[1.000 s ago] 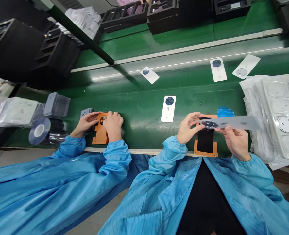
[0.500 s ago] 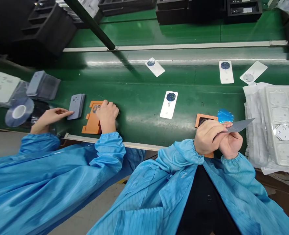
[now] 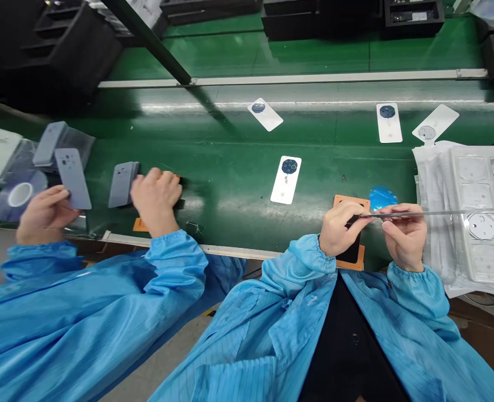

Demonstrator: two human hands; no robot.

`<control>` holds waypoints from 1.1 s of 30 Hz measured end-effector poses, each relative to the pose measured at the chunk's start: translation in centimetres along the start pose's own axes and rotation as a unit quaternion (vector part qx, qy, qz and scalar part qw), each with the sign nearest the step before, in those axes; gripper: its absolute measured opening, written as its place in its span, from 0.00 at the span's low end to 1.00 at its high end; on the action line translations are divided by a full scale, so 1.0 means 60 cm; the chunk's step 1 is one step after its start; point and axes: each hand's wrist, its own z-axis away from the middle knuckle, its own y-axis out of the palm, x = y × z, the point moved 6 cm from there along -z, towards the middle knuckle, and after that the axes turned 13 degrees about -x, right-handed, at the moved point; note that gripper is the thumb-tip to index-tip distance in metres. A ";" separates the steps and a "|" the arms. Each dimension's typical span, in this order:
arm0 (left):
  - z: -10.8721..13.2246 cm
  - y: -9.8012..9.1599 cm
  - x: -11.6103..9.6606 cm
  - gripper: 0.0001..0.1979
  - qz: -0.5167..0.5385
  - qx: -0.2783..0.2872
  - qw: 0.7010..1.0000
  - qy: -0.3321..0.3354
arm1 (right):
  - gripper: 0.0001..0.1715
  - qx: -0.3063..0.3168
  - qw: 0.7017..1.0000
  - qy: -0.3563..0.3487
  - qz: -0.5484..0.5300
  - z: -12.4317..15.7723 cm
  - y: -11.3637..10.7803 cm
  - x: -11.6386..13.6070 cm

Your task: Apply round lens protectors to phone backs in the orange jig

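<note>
Seen almost edge-on, a thin grey phone back cover (image 3: 437, 213) stretches to the right from between my hands. My left hand (image 3: 342, 230) pinches its left end between thumb and fingers. My right hand (image 3: 407, 237) also grips it, fingers along the top and thumb below. Under my left hand lies an orange fixture (image 3: 359, 261) with a dark middle, partly hidden. Just behind my fingers is a crumpled blue film disc (image 3: 382, 198).
White phone-shaped cards (image 3: 286, 180) with dark camera circles lie on the green bench (image 3: 230, 223). Clear trays of round parts (image 3: 481, 226) stand at right. At left, a co-worker's hands (image 3: 157, 198) handle a grey cover (image 3: 73, 178) beside a grey stack (image 3: 122, 184).
My hands have drawn apart, and the grey cover has turned nearly edge-on, uncovering more of the orange fixture. The co-worker has lifted a grey cover leftward and moved the other hand left.
</note>
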 end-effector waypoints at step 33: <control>-0.065 -0.025 0.271 0.23 0.015 0.008 0.956 -0.291 | 0.21 0.099 0.954 0.214 0.183 -0.214 0.189 -0.128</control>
